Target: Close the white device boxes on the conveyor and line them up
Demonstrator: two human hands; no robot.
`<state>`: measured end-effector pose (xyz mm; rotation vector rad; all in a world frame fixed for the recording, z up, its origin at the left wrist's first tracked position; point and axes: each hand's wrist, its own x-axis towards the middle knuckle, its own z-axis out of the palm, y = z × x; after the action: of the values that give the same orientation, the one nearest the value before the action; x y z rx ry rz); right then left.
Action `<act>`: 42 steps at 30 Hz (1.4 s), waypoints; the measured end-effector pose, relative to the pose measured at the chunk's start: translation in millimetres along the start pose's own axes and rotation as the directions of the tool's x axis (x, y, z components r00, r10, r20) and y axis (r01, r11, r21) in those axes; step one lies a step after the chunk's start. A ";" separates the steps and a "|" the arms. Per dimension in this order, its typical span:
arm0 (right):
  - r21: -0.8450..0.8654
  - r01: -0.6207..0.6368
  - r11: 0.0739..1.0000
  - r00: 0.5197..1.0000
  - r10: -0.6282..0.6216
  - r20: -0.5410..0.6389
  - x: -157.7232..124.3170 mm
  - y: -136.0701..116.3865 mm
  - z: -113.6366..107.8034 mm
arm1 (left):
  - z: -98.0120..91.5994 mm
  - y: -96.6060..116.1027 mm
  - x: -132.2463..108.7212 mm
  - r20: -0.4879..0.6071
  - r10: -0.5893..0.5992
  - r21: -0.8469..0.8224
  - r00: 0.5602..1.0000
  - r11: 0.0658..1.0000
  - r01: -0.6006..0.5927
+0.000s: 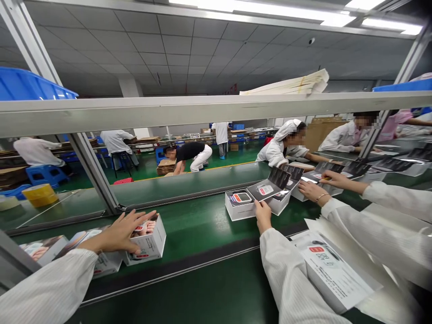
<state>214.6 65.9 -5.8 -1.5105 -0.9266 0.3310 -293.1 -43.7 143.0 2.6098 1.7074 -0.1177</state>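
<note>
My left hand lies over a closed white printed box, fingers spread across its top and thumb against its near side. More closed boxes stand in a row to its left, partly under my wrist. My right hand pinches the near edge of a grey printed flap on an open white box. A white device with an orange-rimmed screen shows inside this box. Its dark lid panel is raised. Another open box sits right behind it.
At the right, a co-worker's hands work over more open boxes. A closed box on white sheets lies beside my right forearm. The green conveyor belt runs across. A metal shelf beam spans above, with a post at left.
</note>
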 end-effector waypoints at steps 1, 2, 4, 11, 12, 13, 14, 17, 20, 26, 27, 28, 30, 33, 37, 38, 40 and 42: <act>-0.014 -0.016 1.000 1.000 0.016 0.010 -8.0 -2.7 -0.8 | -0.1 6.8 0.2 -0.042 -0.019 0.017 0.999 1.000 0.020; -0.036 -0.019 0.999 1.000 0.020 0.024 -17.0 -5.7 -2.5 | -0.5 17.6 1.3 -0.102 -0.027 0.025 0.994 0.999 0.030; -0.077 0.028 0.997 0.997 -0.022 0.072 -36.8 -12.6 -7.0 | -2.1 50.2 6.9 -0.264 0.014 0.023 0.964 1.000 -0.008; -0.074 0.154 0.985 0.931 -0.119 0.345 -87.5 -31.6 -10.7 | 15.4 177.3 83.6 -0.506 0.247 -0.057 0.826 0.946 -0.319; -0.069 0.150 0.986 0.923 -0.114 0.366 -89.9 -32.5 -9.5 | 26.0 185.5 100.8 -0.473 0.228 -0.146 0.851 0.932 -0.331; -0.058 0.144 0.988 0.918 -0.112 0.380 -91.6 -33.0 -8.2 | 38.9 190.8 117.6 -0.430 0.195 -0.258 0.882 0.909 -0.327; -0.037 0.139 0.990 0.913 -0.114 0.392 -92.8 -33.4 -6.6 | 53.8 193.8 133.2 -0.374 0.153 -0.381 0.915 0.874 -0.301; 0.073 0.131 0.989 0.897 -0.149 0.417 -95.6 -35.4 -1.8 | 102.0 193.3 162.3 -0.266 0.027 -0.656 0.964 0.728 -0.201; 0.146 0.106 0.984 0.895 -0.158 0.418 -96.4 -40.2 1.0 | 134.2 184.7 156.2 -0.273 0.015 -0.772 0.962 0.593 -0.228; 0.310 -0.208 0.928 0.863 0.025 0.504 -99.1 -49.9 12.8 | 82.5 160.1 112.2 -0.568 0.236 -0.236 0.788 0.871 -0.431; 0.355 -0.288 0.889 0.835 0.052 0.547 -103.2 -52.1 18.1 | 64.2 156.3 108.5 -0.579 0.298 -0.131 0.758 0.884 -0.448; 0.381 -0.370 0.847 0.795 0.076 0.602 -108.2 -54.9 24.1 | 46.2 152.6 105.4 -0.567 0.352 -0.050 0.745 0.888 -0.457; 0.371 -0.498 0.784 0.692 0.102 0.715 -117.8 -62.0 35.5 | 15.2 144.6 99.0 -0.485 0.404 0.038 0.776 0.896 -0.443; 0.297 -0.486 0.822 0.643 0.106 0.759 -116.6 -72.1 39.3 | -10.7 126.1 83.9 -0.364 0.359 0.044 0.859 0.928 -0.369; 0.189 -0.079 0.979 0.994 0.063 0.094 -65.3 -63.7 5.5 | -12.1 79.0 56.1 -0.332 0.194 0.043 0.923 0.981 -0.191; 0.102 -0.062 0.993 0.985 0.078 -0.155 -46.4 -56.4 -6.2 | -9.3 64.4 49.0 -0.326 0.145 0.048 0.934 0.989 -0.137; 0.043 -0.119 0.992 0.928 0.127 -0.351 -9.2 -38.4 -25.6 | -2.6 36.8 35.0 -0.293 0.050 0.055 0.955 0.998 -0.036; 0.064 -0.125 0.990 0.929 0.140 -0.344 21.3 -20.8 -34.2 | 4.0 16.6 20.9 -0.262 0.000 0.070 0.965 0.997 0.019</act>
<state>244.4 55.1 26.6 -1.5356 -0.5358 0.1694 -269.7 -31.5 137.2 2.7758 1.8241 0.1788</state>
